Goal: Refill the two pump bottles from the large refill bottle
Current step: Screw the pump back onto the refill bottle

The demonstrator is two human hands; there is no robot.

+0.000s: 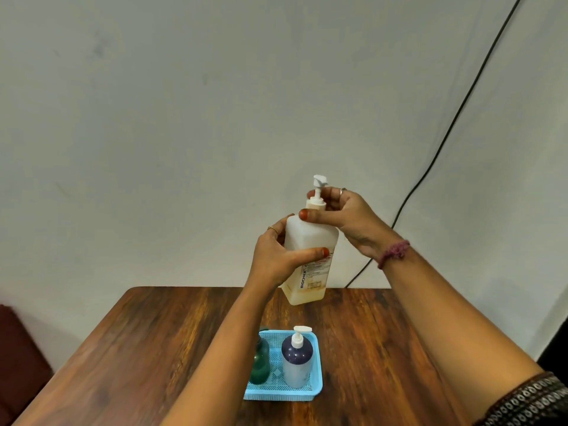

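Note:
I hold the large white refill bottle (309,241) in the air above the wooden table (159,348), tilted slightly. My left hand (276,256) wraps its body. My right hand (344,216) grips its neck and pump collar, just below the white pump head (320,180). A little yellowish liquid shows at the bottle's bottom. Below, a light blue mesh tray (316,385) holds two pump bottles: a dark-topped pale one with a white pump (297,361) and a green one (260,361), partly hidden behind my left forearm.
A black cable (461,109) runs down the pale wall behind the table. A dark red seat (18,358) stands at the left edge. The table's far edge lies just under the held bottle.

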